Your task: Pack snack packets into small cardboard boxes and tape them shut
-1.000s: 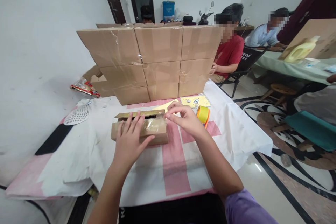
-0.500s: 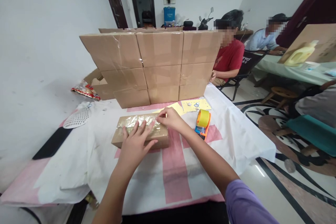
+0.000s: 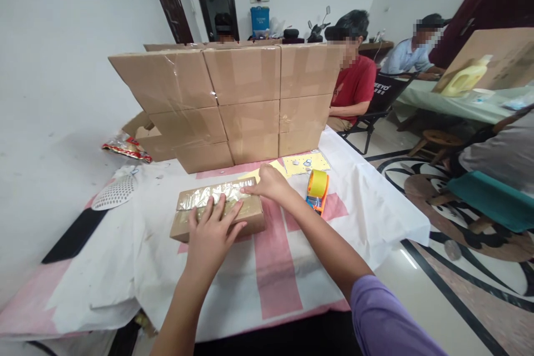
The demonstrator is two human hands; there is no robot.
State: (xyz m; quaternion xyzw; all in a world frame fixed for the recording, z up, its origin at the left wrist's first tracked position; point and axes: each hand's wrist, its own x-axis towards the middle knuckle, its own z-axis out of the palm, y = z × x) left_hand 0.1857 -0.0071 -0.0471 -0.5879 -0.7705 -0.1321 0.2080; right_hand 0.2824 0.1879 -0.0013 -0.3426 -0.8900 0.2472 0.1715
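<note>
A small cardboard box (image 3: 252, 223) lies on the cloth-covered table in front of me, with shiny clear tape (image 3: 204, 193) wrinkled across its top. My left hand (image 3: 213, 233) rests on the box with its fingers spread, over the tape. At the box's right end is my right hand (image 3: 271, 184), its fingers curled in and its thumb pressing on the tape's end. Nothing shows inside the curled fingers. To the right of that hand stands a tape dispenser (image 3: 317, 192) with a yellow roll and an orange frame.
Stacked cardboard boxes (image 3: 250, 100) form a wall across the table's back. Yellow printed sheets (image 3: 306, 163) lie before it. On the left are a perforated white piece (image 3: 114, 192), a black flat object (image 3: 73, 235) and a red wrapper (image 3: 127, 148). A person in red (image 3: 356, 89) sits behind.
My right hand has gone from a fingertip pinch at the tape to curled fingers with the thumb pressing down. My left hand stays spread on the box. The view has shifted slightly.
</note>
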